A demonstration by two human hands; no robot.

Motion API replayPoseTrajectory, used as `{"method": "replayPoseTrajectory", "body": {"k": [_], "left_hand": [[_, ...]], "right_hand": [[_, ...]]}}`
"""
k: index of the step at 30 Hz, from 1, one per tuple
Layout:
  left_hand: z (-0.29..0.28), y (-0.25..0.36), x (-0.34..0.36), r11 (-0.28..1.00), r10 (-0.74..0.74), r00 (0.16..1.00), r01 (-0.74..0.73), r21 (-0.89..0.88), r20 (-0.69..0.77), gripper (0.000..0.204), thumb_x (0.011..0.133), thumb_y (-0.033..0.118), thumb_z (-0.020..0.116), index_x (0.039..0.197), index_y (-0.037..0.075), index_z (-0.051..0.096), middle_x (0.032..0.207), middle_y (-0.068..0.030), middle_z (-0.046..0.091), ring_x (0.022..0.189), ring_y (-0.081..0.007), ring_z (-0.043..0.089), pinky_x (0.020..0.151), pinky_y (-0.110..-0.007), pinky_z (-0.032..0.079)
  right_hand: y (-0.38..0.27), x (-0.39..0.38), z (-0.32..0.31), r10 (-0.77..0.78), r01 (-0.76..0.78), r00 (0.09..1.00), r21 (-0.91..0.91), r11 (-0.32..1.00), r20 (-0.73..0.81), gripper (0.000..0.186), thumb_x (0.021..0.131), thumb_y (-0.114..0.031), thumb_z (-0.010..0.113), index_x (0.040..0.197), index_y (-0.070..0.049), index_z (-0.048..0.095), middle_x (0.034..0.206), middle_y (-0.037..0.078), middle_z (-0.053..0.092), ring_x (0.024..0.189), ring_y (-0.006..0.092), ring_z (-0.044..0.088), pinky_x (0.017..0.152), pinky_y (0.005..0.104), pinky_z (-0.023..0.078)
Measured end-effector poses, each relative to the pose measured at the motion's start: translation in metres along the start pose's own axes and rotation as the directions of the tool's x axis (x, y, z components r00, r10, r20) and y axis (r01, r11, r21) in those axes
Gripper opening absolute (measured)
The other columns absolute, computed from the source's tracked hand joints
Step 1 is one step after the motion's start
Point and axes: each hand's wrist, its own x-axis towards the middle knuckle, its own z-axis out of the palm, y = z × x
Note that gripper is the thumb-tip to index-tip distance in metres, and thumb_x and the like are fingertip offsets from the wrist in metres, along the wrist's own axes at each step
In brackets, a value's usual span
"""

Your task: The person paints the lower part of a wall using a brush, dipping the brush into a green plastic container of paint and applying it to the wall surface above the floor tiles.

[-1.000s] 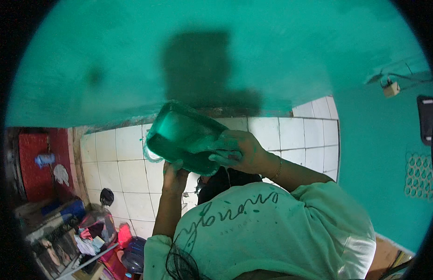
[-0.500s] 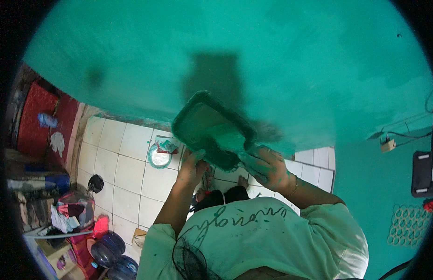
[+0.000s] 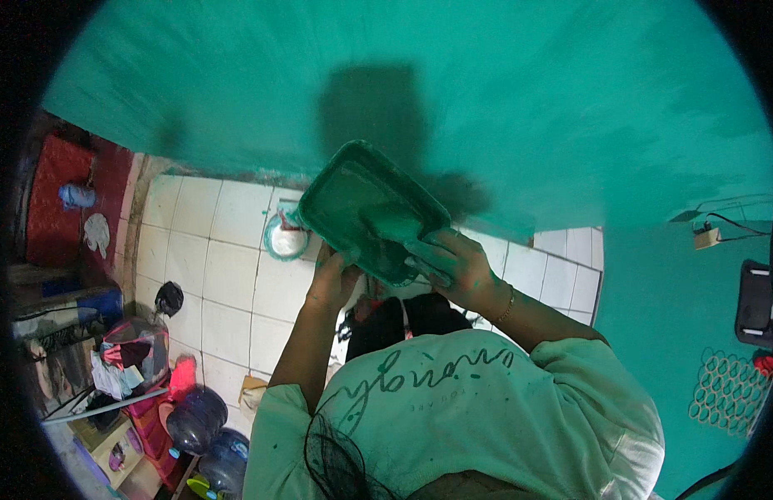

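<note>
I hold a dark green, paint-coated rectangular tray [image 3: 357,187] with a wet green layer inside, before the green wall [image 3: 528,117]. My left hand [image 3: 335,279] is closed on its near left edge. My right hand [image 3: 457,267] grips its right end, paint-smeared fingers curled over the rim; whether they also pinch something inside is hard to make out. Below and left of the tray, a round container [image 3: 286,240] with pale contents and green smears stands on white tiles [image 3: 228,292], a small flat item at its back edge.
To the left are a red panel [image 3: 60,196], a crowded shelf [image 3: 70,317], a bag of clothes [image 3: 124,358] and large water jugs [image 3: 199,421]. On the right wall hang a small socket box with wires [image 3: 705,237], a black panel [image 3: 749,302] and a ring rack [image 3: 720,392].
The tray has moved up and slightly right in view since a second ago, revealing the floor container. The whole view has shifted with my head. Both hands still grip the tray.
</note>
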Motion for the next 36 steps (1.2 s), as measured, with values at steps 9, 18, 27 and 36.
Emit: {"method": "replayPoseTrajectory", "body": {"k": [9, 18, 27, 36], "left_hand": [[-0.090, -0.109, 0.029, 0.994, -0.098, 0.994, 0.095, -0.050, -0.050, 0.066, 0.078, 0.017, 0.069, 0.133, 0.003, 0.035, 0.126, -0.0104, 0.048, 0.111, -0.0273, 0.052, 0.093, -0.043, 0.045], [-0.206, -0.223, 0.123, 0.985, -0.147, 0.986, 0.138, -0.106, -0.078, 0.066, 0.076, 0.013, 0.061, 0.134, 0.004, 0.033, 0.125, -0.0126, 0.047, 0.113, -0.0278, 0.049, 0.093, -0.044, 0.043], [-0.310, -0.247, 0.200, 0.983, -0.043, 0.998, 0.035, 0.181, 0.039, 0.054, 0.080, 0.019, 0.060, 0.129, 0.004, 0.040, 0.120, -0.0110, 0.053, 0.107, -0.0250, 0.053, 0.089, -0.040, 0.045], [-0.370, -0.246, 0.251, 0.992, -0.126, 0.992, 0.127, 0.014, -0.011, 0.039, 0.091, 0.022, 0.047, 0.126, 0.006, 0.045, 0.119, -0.0122, 0.055, 0.108, -0.0242, 0.055, 0.092, -0.038, 0.046]], "right_hand": [[0.072, -0.081, 0.075, 0.168, -0.166, 0.947, -0.030, 0.986, 0.274, 0.048, 0.064, -0.005, 0.071, 0.110, -0.011, 0.059, 0.093, 0.012, 0.056, 0.078, 0.0307, 0.060, 0.064, 0.0373, 0.051], [0.186, -0.166, 0.156, 0.073, -0.051, 0.937, -0.073, 0.996, 0.342, 0.053, 0.067, -0.006, 0.069, 0.117, -0.017, 0.056, 0.098, 0.012, 0.056, 0.082, 0.0284, 0.059, 0.063, 0.0364, 0.050], [0.287, -0.203, 0.275, -0.039, 0.039, 0.954, 0.006, 0.999, 0.299, 0.052, 0.072, -0.011, 0.063, 0.122, -0.016, 0.054, 0.095, 0.016, 0.054, 0.075, 0.0324, 0.058, 0.058, 0.0422, 0.048], [0.360, -0.209, 0.342, -0.299, 0.311, 0.942, -0.063, 0.948, 0.155, 0.053, 0.065, -0.013, 0.063, 0.118, -0.019, 0.058, 0.095, 0.013, 0.054, 0.078, 0.0312, 0.057, 0.062, 0.0408, 0.050]]}}
